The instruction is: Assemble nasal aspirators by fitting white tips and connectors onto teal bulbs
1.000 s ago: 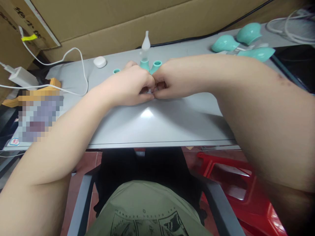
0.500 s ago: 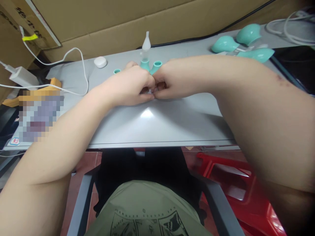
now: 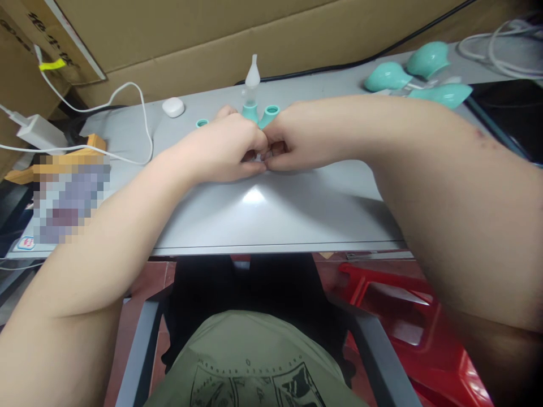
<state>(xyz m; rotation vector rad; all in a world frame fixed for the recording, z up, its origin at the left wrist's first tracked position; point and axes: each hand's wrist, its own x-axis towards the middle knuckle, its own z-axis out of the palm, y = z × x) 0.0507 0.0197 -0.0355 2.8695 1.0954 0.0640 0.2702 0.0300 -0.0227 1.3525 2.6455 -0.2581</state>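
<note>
My left hand (image 3: 231, 146) and my right hand (image 3: 292, 141) meet low over the desk, fingertips pinched together. A small, clear or whitish piece shows between the fingers; most of it is hidden and I cannot make out its kind. Just behind the hands stands a teal bulb with a translucent pointed nozzle (image 3: 253, 79) upright in its neck. To its right an open teal neck (image 3: 271, 111) leans, partly covered by my right hand. Another open teal neck (image 3: 202, 122) shows past my left wrist.
Several teal bulbs (image 3: 388, 76) lie at the back right beside a dark flat device (image 3: 513, 113). A round white case (image 3: 173, 107), a white cable and charger (image 3: 41, 134), and a wooden stand (image 3: 97, 144) are on the left. A red plastic stool (image 3: 365, 282) is below right.
</note>
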